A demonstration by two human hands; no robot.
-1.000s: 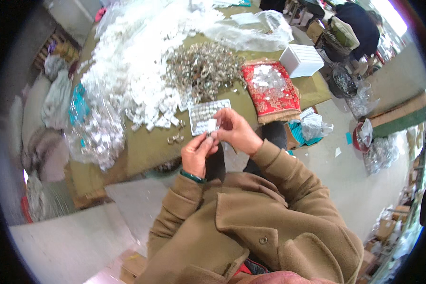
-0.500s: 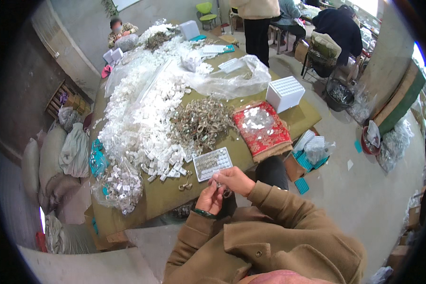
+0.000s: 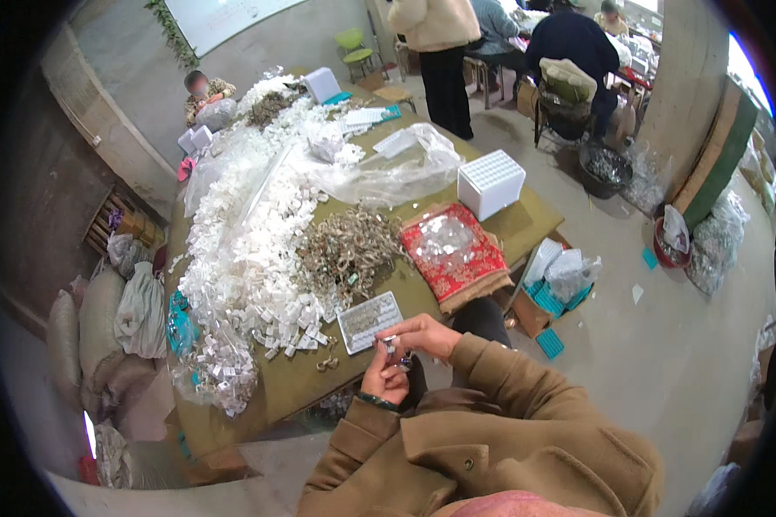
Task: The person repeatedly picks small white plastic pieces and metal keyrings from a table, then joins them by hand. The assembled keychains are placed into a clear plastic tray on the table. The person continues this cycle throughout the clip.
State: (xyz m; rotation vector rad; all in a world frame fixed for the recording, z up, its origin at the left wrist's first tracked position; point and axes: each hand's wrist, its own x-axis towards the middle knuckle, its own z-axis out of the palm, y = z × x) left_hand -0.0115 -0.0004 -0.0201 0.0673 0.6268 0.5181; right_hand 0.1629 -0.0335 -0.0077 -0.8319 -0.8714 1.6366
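My left hand (image 3: 384, 379) and my right hand (image 3: 429, 336) meet near the table's front edge. Their fingers pinch a small shiny metal piece (image 3: 389, 344), too small to name exactly. A rounded dark-and-silver piece (image 3: 406, 364) shows by the left fingers. Just beyond my hands lies a white compartment tray (image 3: 369, 321) with rows of small pieces in it. Left of the tray, a few small metallic pieces (image 3: 328, 364) rest on the table. Behind it is a tangled heap of brownish metallic pieces (image 3: 347, 252). A red patterned cloth (image 3: 474, 269) bears many flat shiny pieces.
Small white pieces (image 3: 259, 250) heap along the table (image 3: 293, 388), with a plastic bag of them (image 3: 220, 375) at its left edge. A white foam block (image 3: 491, 185) stands right. A carton (image 3: 530, 314) with teal trays sits beside the table. Sacks (image 3: 103, 319) lean left; other people are farther back.
The view has shifted, so the table sits slightly further left and lower. My hands stay together; the shiny piece between my fingers shows more plainly now.
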